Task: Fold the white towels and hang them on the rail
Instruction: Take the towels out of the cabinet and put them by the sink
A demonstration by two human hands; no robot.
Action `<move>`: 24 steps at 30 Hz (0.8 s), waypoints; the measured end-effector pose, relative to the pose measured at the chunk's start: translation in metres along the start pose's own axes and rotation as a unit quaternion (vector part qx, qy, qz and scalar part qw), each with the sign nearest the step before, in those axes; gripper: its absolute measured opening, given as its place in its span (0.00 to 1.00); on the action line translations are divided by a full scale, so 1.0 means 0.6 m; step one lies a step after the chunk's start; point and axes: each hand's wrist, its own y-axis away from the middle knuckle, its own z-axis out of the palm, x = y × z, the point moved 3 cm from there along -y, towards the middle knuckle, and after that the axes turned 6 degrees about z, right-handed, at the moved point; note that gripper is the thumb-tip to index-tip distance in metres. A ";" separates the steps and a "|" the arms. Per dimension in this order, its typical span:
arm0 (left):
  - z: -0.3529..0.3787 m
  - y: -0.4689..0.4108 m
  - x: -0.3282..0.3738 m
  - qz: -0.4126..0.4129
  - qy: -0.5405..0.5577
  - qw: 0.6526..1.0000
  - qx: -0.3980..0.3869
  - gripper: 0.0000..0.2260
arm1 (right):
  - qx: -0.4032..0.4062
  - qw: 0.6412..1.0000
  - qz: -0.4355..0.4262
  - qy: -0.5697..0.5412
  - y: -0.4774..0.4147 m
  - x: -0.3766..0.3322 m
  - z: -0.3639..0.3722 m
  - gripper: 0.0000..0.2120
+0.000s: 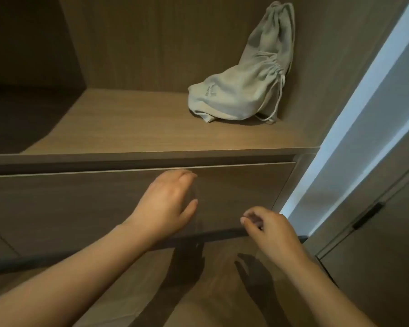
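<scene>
Head view.
- Left hand (pixel 169 204): in front of the wooden drawer front (pixel 80 204), fingertips near its top edge, fingers loosely bent, gripping nothing.
- Right hand (pixel 272 228): lower, near the drawer's bottom right, fingers relaxed, curled, holding nothing.
- Grey-green drawstring bag (pixel 241 90): slumped on the wardrobe shelf (pixel 128 128), in the back right corner.
- White towels, rail: place cannot be told.

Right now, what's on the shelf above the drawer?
One pale drawstring bag, slumped against the back panel, on the shelf at right. Its contents are hidden; the dark left end cannot be judged.
</scene>
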 end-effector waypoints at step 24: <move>0.016 -0.027 -0.020 -0.034 -0.040 0.998 0.042 0.21 | 0.161 0.986 0.020 -0.033 -0.020 0.017 -0.087 0.19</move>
